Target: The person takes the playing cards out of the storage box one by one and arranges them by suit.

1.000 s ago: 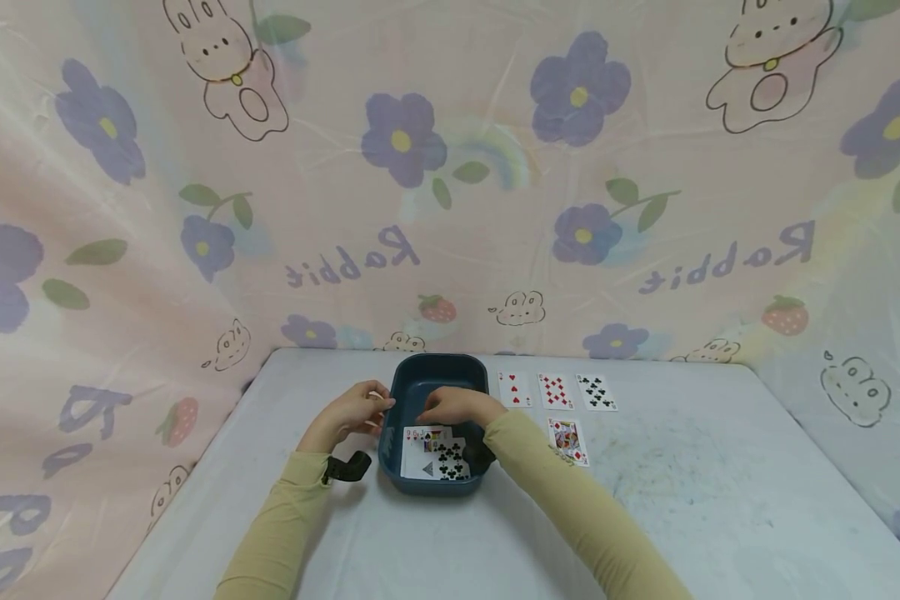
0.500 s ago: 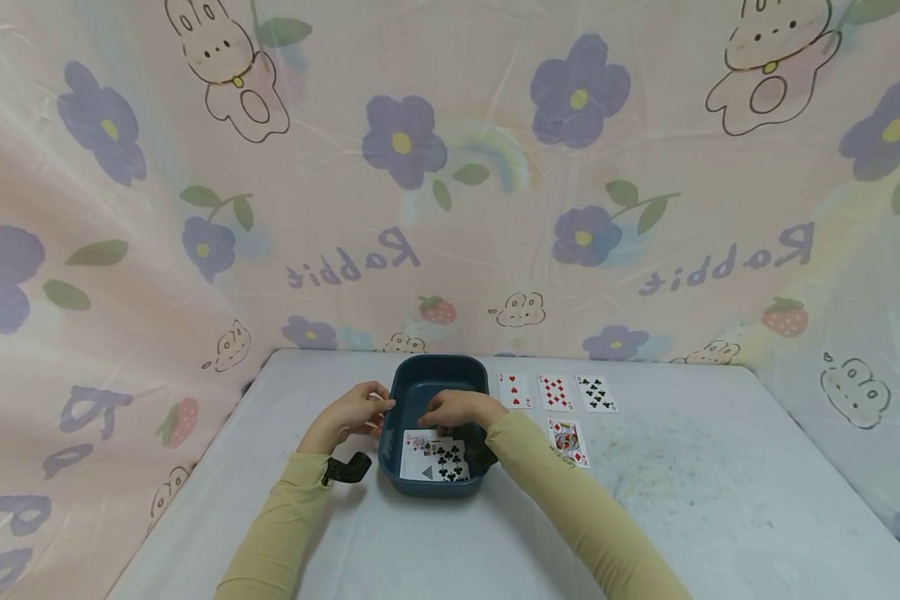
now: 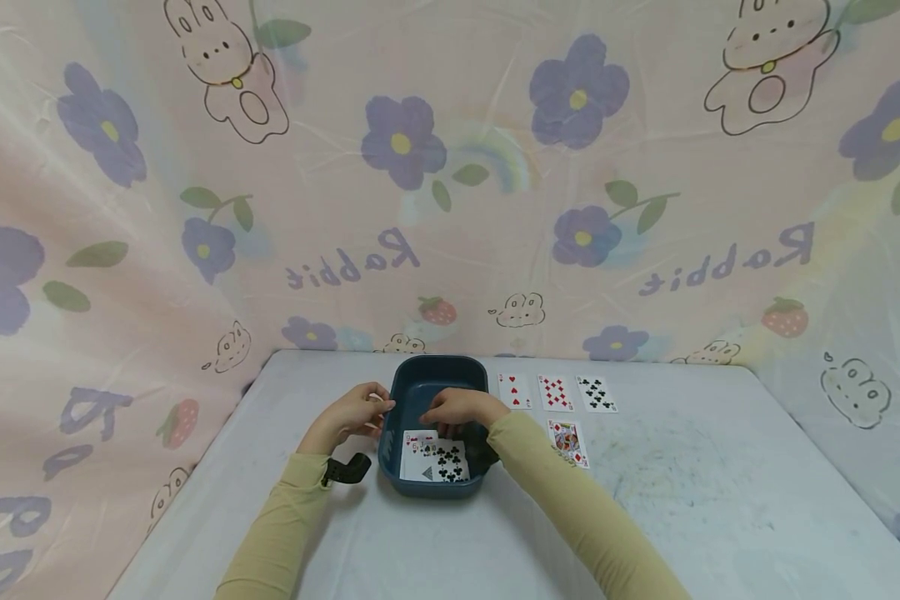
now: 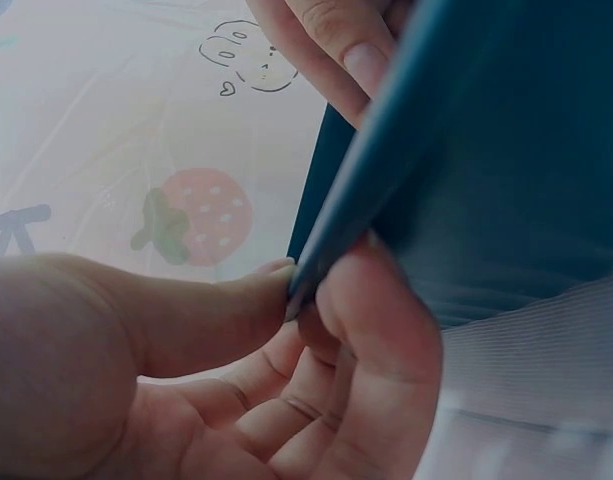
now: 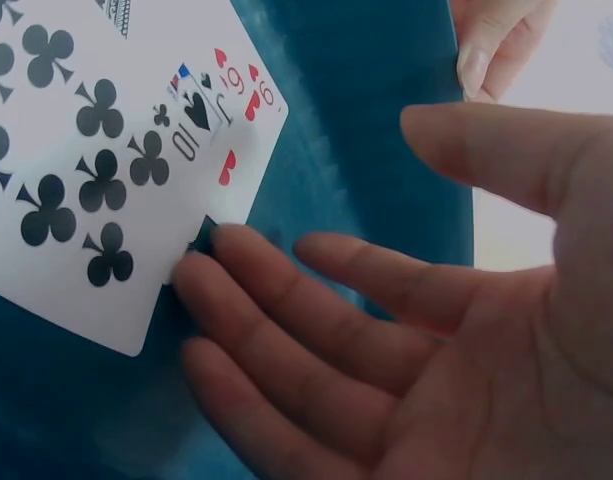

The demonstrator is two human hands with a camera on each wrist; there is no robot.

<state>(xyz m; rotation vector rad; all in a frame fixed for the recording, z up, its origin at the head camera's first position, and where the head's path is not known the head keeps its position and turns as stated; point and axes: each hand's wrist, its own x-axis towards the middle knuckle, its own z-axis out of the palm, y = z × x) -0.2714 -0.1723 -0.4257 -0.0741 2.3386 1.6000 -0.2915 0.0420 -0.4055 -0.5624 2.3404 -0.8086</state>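
Observation:
A dark blue rectangular tub (image 3: 438, 492) stands on the table, with its near-left wall between the thumb and index finger of my left hand (image 3: 348, 414). That pinch shows closely in the left wrist view, on the tub's rim (image 4: 361, 165). Overlapping playing cards lie face up in the tub's near half. On top is a ten of clubs (image 5: 96, 190), over a jack of spades (image 5: 196, 105) and heart cards (image 5: 256, 90). My right hand (image 3: 461, 408) reaches inside the tub, fingers loosely extended, thumb apart, fingertips at the cards' edge. Whether they press a card is unclear.
Right of the tub, a row holds a three of hearts (image 3: 514, 390), a diamond card (image 3: 556, 392) and a club card (image 3: 597, 393). Below them lies a diamond face card (image 3: 567, 442), close to the right sleeve. A patterned curtain (image 3: 480, 208) hangs behind the table.
The cards in the tub have closed up slightly, their top edge shifting as the right fingers moved a little. The left hand has stayed on the tub wall.

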